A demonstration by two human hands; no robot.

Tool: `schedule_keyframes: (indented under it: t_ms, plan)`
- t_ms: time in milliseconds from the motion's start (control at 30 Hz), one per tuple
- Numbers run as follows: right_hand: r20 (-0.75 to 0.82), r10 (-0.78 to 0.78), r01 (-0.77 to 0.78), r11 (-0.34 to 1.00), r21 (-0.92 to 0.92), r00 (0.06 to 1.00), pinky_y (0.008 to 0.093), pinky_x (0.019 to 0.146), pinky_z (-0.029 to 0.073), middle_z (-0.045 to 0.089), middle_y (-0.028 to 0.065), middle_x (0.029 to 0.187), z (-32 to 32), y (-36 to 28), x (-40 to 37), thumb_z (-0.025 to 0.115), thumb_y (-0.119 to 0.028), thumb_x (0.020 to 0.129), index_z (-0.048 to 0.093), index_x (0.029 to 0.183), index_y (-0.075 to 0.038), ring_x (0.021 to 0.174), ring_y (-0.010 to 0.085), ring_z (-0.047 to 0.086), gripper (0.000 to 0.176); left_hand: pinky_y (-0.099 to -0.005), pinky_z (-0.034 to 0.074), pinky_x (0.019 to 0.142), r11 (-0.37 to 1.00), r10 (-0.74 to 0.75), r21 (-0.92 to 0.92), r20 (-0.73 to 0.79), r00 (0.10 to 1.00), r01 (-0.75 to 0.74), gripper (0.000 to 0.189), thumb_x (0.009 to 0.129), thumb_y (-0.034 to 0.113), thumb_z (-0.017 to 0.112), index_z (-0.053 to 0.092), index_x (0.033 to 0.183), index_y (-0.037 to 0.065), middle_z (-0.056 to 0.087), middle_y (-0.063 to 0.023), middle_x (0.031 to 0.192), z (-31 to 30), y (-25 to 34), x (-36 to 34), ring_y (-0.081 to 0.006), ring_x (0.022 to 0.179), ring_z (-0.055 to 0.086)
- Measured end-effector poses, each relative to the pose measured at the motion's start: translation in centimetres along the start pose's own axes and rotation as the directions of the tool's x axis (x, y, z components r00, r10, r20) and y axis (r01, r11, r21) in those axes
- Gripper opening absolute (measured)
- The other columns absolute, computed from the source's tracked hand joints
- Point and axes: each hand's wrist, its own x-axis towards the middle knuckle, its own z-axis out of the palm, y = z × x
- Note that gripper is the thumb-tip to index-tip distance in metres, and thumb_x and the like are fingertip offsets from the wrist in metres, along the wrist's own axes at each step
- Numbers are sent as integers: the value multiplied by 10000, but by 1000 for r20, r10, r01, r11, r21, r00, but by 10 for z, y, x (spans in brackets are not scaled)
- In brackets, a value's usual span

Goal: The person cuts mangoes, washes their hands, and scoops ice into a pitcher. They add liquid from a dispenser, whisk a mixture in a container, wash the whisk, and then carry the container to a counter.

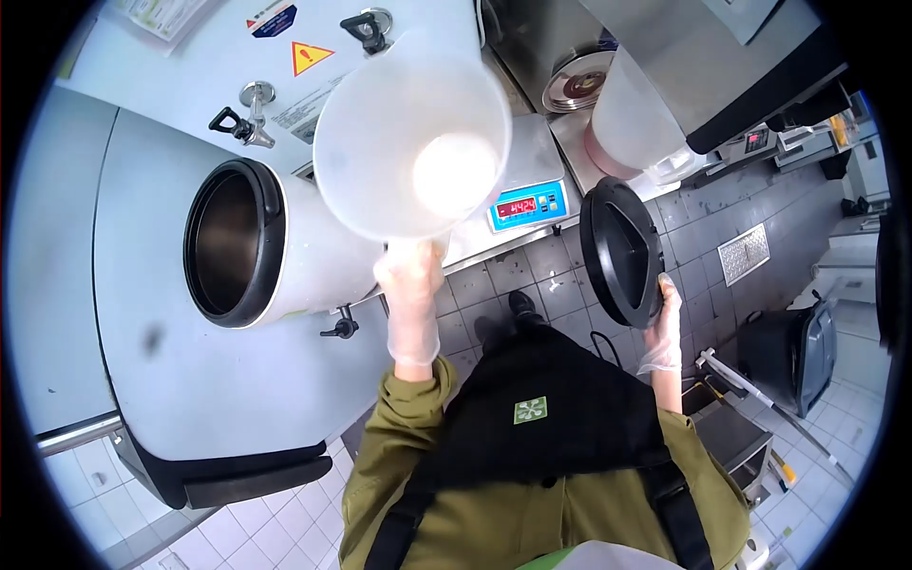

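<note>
My left hand, in a clear glove, is closed round the handle of a translucent white plastic pitcher, which is held up in front of me. In my right hand, also gloved, a round black lid is gripped by its edge. A large white insulated container with a black rim lies left of the pitcher, its dark mouth uncovered and a black tap on its side. Behind and right of the pitcher stands a scale with a lit red display.
Taps stick out of the white machine at the upper left. A second translucent pitcher stands right of the scale. A black bin and a long pole are at the right. Grey tiled floor shows below the counter.
</note>
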Motion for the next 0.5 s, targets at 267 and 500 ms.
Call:
schedule_keyframes:
  t_ms: [267, 500]
  plan:
    - [-6, 106, -105, 968, -227, 994, 273, 871, 433, 592, 50, 1049, 4, -3, 44, 553, -348, 881, 543, 1141, -10, 959, 135, 542, 426, -229, 265, 507, 969, -188, -108, 259, 947, 222, 319, 885, 318, 518, 524, 740, 34, 393, 54, 585, 64, -3, 60, -49, 542, 311]
    - [463, 148, 54, 918, -394, 874, 301, 959, 386, 522, 61, 1234, 61, 50, 157, 514, -454, 895, 464, 1281, -39, 1104, 173, 487, 569, -239, 330, 569, 968, -211, -89, 221, 952, 235, 342, 844, 375, 537, 554, 794, 37, 465, 39, 695, 57, -24, 65, -64, 656, 398]
